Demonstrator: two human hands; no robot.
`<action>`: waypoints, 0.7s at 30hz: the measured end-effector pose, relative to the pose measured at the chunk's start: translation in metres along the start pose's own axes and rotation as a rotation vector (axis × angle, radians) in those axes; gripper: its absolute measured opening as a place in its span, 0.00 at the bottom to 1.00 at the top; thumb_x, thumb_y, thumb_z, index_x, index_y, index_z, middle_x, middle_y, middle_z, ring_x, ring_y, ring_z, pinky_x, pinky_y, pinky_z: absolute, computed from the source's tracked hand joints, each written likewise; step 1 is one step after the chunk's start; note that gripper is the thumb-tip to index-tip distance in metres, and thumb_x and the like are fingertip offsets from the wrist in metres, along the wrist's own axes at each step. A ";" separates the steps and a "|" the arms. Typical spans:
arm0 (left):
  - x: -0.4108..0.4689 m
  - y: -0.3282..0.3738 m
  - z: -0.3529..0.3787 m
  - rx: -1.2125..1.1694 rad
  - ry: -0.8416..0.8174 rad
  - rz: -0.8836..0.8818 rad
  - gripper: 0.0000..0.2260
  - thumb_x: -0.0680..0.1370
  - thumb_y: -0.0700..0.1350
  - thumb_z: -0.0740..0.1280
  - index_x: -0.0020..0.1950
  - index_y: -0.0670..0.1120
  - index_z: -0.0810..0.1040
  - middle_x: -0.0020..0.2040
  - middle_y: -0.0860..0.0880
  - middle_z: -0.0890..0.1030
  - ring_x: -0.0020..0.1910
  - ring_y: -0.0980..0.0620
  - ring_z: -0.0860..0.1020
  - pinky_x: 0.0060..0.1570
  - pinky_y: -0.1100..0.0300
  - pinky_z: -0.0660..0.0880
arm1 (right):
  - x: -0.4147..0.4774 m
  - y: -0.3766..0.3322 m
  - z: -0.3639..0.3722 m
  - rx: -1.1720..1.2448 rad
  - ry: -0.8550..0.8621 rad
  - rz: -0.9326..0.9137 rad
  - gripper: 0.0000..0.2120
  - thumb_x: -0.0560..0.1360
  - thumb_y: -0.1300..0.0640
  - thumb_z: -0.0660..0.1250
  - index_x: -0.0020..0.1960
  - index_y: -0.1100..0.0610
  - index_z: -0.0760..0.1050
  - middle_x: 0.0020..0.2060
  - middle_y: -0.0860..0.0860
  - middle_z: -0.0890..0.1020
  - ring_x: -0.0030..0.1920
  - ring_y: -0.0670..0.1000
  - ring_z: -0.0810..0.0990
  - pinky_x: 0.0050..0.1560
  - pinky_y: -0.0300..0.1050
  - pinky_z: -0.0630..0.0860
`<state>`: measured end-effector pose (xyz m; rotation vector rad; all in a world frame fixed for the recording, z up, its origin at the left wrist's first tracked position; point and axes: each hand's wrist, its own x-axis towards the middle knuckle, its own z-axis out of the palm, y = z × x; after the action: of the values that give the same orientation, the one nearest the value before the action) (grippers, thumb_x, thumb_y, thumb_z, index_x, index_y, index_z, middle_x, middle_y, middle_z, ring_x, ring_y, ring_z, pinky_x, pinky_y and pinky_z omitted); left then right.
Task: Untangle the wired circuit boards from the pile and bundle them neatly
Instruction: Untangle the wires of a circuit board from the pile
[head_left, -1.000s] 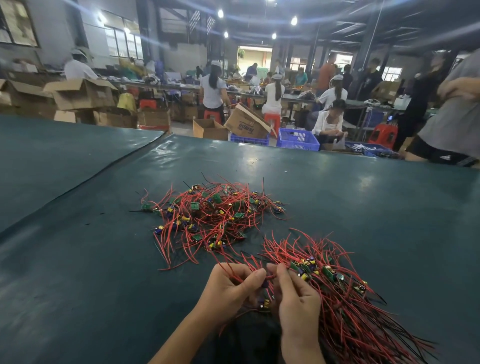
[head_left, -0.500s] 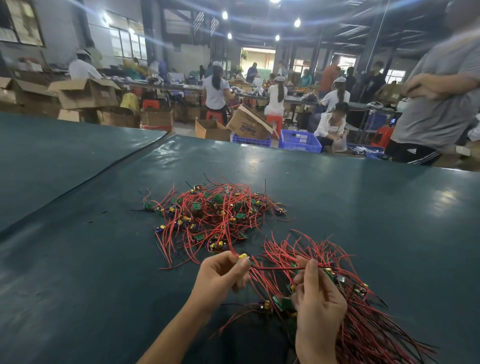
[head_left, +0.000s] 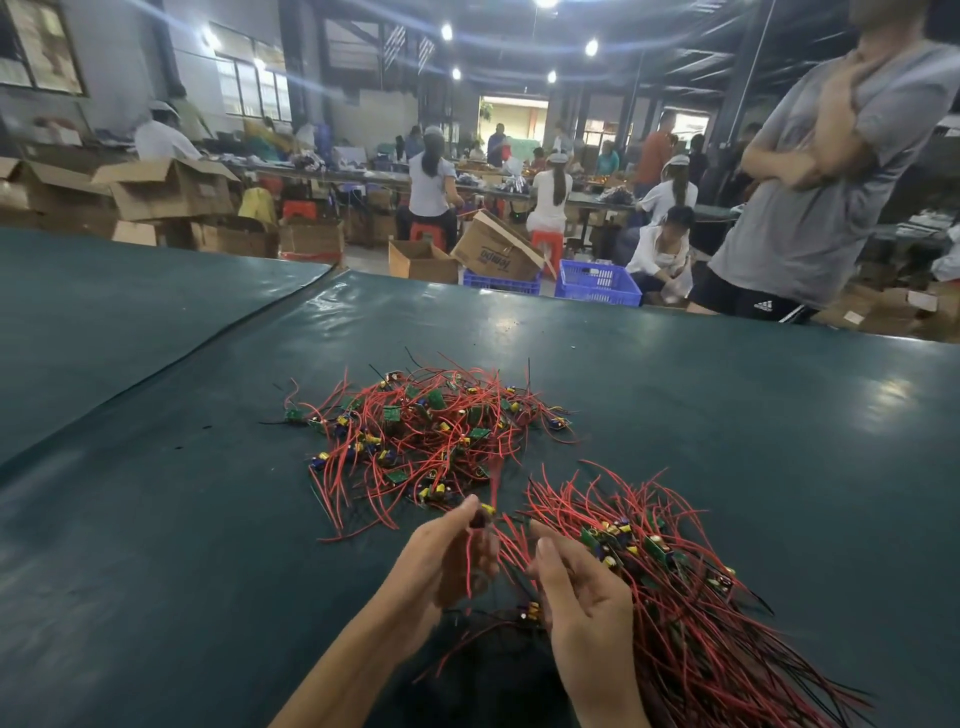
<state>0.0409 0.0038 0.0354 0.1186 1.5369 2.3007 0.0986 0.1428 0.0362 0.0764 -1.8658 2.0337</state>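
Observation:
A tangled pile (head_left: 426, 431) of small green circuit boards with red and black wires lies on the dark green table (head_left: 727, 415). Nearer me, to the right, lies a straighter bundle (head_left: 670, 587) of the same wired boards, its wires fanned toward the lower right. My left hand (head_left: 447, 556) pinches one wired board (head_left: 485, 512) with a yellow part at its fingertips, red wires hanging through the palm. My right hand (head_left: 587, 608) rests against the bundle's left side, fingers curled around its wires and a board by the thumb.
A seam (head_left: 208, 338) crosses the table at the left. A person in a grey shirt (head_left: 826, 171) stands at the far right edge with arms folded. Beyond the table are cardboard boxes (head_left: 493, 249), blue crates (head_left: 597, 283) and seated workers.
My left hand has lifted its board and wires upward and closer to my right hand. The right hand has drawn back along the bundle. The camera tilted up a little.

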 end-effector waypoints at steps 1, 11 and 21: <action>0.001 -0.001 0.002 0.039 -0.035 -0.046 0.18 0.62 0.64 0.72 0.31 0.49 0.82 0.32 0.48 0.79 0.30 0.52 0.76 0.31 0.62 0.73 | 0.001 0.001 0.001 0.012 -0.015 0.025 0.11 0.71 0.47 0.66 0.49 0.45 0.85 0.32 0.50 0.82 0.29 0.42 0.77 0.31 0.33 0.72; -0.007 -0.006 0.001 -0.037 -0.190 -0.170 0.12 0.70 0.55 0.74 0.38 0.46 0.83 0.35 0.48 0.80 0.34 0.52 0.79 0.40 0.59 0.77 | 0.004 0.006 0.001 -0.035 0.066 0.076 0.11 0.70 0.46 0.67 0.39 0.50 0.86 0.33 0.54 0.85 0.37 0.55 0.84 0.38 0.45 0.82; -0.014 -0.010 0.020 0.184 -0.098 0.073 0.18 0.68 0.64 0.72 0.37 0.50 0.80 0.35 0.46 0.81 0.33 0.52 0.78 0.38 0.60 0.75 | 0.002 0.001 0.001 -0.032 0.047 -0.056 0.10 0.73 0.54 0.68 0.36 0.57 0.83 0.27 0.56 0.78 0.29 0.47 0.77 0.33 0.38 0.75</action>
<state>0.0622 0.0192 0.0365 0.3359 1.7165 2.1675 0.0962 0.1422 0.0358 0.0713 -1.8464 1.9516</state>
